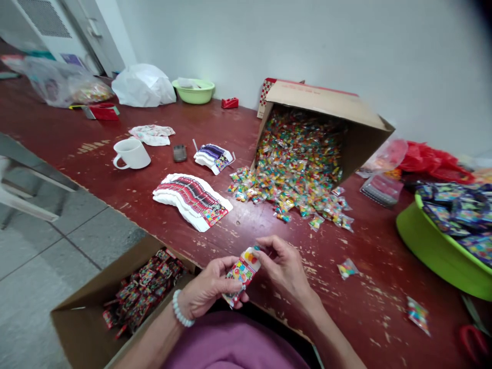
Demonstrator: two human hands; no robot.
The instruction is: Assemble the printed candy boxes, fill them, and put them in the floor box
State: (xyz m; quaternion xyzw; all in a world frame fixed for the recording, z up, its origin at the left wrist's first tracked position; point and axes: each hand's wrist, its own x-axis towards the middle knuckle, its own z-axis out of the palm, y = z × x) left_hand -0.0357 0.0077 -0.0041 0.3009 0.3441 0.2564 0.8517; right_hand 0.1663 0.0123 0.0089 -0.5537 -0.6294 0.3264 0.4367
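A small, red and multicoloured printed packet is grasped by the left hand near the edge of the scuffed dark-red surface; at the packet's top, a transparent sachet of colourful candies is pinched by the right hand.

Between the left fingers sits a small box of smooth printed paperboard with a slight sheen, and under them spreads the table, wood-like beneath glossy red paint scuffed rough in pale flecks. Beyond the fingers, crinkled clear-plastic sachets glint against the matt brown cardboard of a carton. To their left stands a smooth, glossy white mug, to their right a smooth green plastic tub.
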